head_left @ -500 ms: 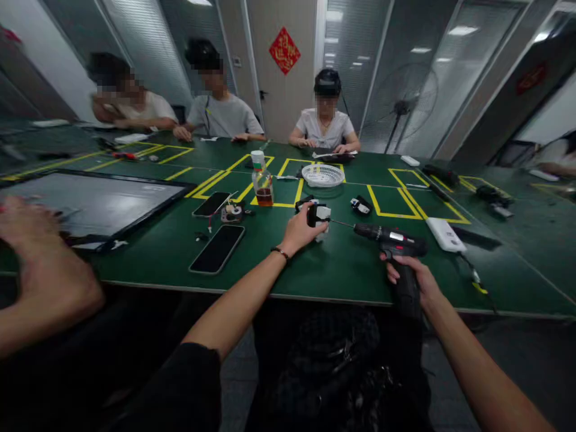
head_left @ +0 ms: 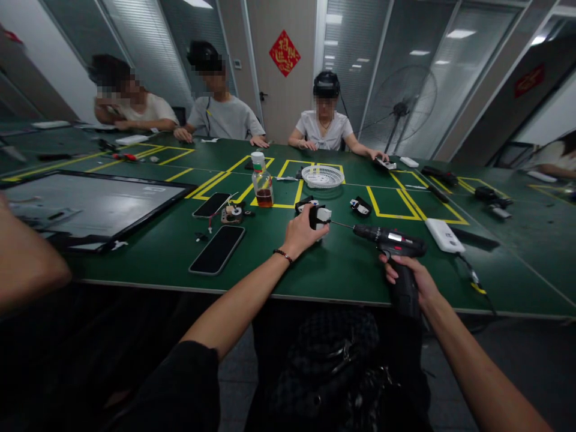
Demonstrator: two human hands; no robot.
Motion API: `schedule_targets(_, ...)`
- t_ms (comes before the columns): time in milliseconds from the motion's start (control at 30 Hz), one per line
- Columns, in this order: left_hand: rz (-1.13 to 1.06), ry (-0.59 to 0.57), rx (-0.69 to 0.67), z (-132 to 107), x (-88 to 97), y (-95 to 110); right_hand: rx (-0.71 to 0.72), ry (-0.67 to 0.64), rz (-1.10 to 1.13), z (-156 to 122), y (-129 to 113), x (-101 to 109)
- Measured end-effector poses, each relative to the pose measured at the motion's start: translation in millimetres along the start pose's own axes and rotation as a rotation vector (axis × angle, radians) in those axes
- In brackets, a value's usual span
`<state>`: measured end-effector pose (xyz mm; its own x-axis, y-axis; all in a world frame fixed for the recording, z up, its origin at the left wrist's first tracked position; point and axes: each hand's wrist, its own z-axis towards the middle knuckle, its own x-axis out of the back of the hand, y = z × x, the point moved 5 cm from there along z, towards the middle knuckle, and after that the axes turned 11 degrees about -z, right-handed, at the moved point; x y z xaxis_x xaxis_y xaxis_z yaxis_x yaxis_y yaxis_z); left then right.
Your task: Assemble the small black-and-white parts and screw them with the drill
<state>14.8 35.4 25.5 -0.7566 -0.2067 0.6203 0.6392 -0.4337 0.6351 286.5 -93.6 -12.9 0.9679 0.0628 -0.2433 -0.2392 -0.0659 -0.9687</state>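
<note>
Drill (head_left: 400,245) in the right hand (head_left: 417,277), fingers wrapped firmly around its handle (head_left: 405,295); spin or stillness of the bit (head_left: 342,225) impossible to tell. Bit aimed leftward at a black-and-white part (head_left: 323,215), clasped in the left hand (head_left: 300,233) above the green table (head_left: 351,270), thumb and fingers closed around it. Contact at the tip apparent, true seating too small to make out. Chief hazard, by judgement: a skid of the bit off the part and into the left hand's fingertips, so close by, with a tilted drill or too hard a push as the likely cause. Also possible: a wrench of the part out of the left hand under torque, with fingers alone for a clamp. Just beyond the left hand, a small device (head_left: 304,204), exposed to a knock from any such jerk. Farther out and to that hand's left, a bottle (head_left: 263,183) of reddish liquid, at risk from a wide sweep of the arm; closer in on the same side, a phone (head_left: 217,249).
</note>
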Motion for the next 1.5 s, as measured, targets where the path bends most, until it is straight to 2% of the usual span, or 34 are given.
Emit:
schedule_targets(267, -0.028, -0.022, 0.063, -0.3, 0.8, 0.5, -0.014, -0.007, 0.009, 0.1, 1.0, 1.5)
schedule_targets(1067, -0.064, -0.008, 0.04, 1.3, -2.7, -5.5, 0.005, -0.014, 0.01, 1.2, 1.7, 2.9)
schedule_targets(1300, -0.105, -0.034, 0.091, 1.1, 0.0, -2.7, 0.024, 0.025, -0.014, -0.5, -3.4, -1.3)
schedule_targets(1500, -0.197, -0.032, 0.137, 2.3, -3.7, -9.1, 0.002, 0.019, -0.03, -1.4, -2.4, -0.2)
